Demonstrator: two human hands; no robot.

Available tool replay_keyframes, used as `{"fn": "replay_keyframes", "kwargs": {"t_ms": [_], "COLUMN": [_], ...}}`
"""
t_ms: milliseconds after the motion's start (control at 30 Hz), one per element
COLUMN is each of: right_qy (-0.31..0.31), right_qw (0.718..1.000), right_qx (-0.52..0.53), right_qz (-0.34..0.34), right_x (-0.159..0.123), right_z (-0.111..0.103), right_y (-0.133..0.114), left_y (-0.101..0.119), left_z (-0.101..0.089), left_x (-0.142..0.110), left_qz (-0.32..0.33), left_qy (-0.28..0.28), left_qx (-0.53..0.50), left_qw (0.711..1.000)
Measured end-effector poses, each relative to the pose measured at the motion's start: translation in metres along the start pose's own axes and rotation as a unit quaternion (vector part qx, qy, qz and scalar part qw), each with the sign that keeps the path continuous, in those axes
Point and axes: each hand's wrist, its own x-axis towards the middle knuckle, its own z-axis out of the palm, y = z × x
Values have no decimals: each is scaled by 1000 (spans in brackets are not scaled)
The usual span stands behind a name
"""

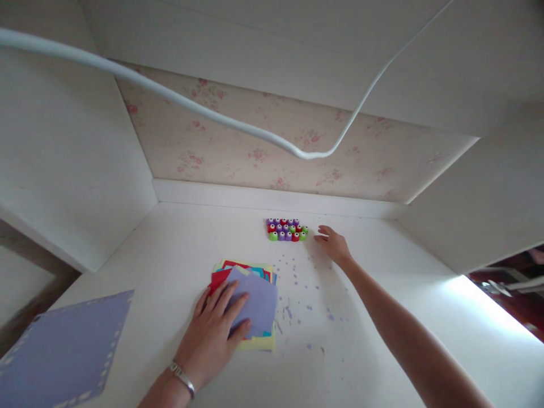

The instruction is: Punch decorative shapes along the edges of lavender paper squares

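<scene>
My left hand (215, 334) lies with spread fingers on a stack of colored paper (259, 300), a lavender sheet on top and red, yellow and blue edges sticking out beneath. Farther back, my right hand (334, 243) hovers over or rests on the white surface, its fingers apart and nothing visible in them. Just left of those fingertips stands a cluster of small purple, red and green pieces with eye-like tops (287, 229), set close together in rows. A small gap separates the hand from them.
A large lavender sheet (80, 345) with a pale dashed border lies at the lower left. Tiny purple paper scraps (309, 307) are scattered right of the stack. White panels (55, 153) enclose the sides, and a white cable (204, 110) hangs across the upper view.
</scene>
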Motion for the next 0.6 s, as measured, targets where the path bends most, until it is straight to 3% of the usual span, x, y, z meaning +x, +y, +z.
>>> {"fn": "replay_keyframes", "kwargs": {"t_ms": [167,267,333,600], "right_qy": [48,81,87,23], "right_qw": [991,944,923,962], "right_qx": [109,298,352,264], "right_qz": [58,119,126,61], "right_x": [-71,-112,-131,-154], "right_z": [-18,-21,-20,-7], "right_y": [11,12,12,2], "left_y": [0,2,4,13], "left_z": [-1,-3,-6,-11], "left_x": [-1,-1,-1,-4], "left_qz": [3,4,4,-29], "left_qy": [-1,-2,-1,24], "left_qx": [-3,0,-4,-36], "left_qw": [1000,1000,1000,999]}}
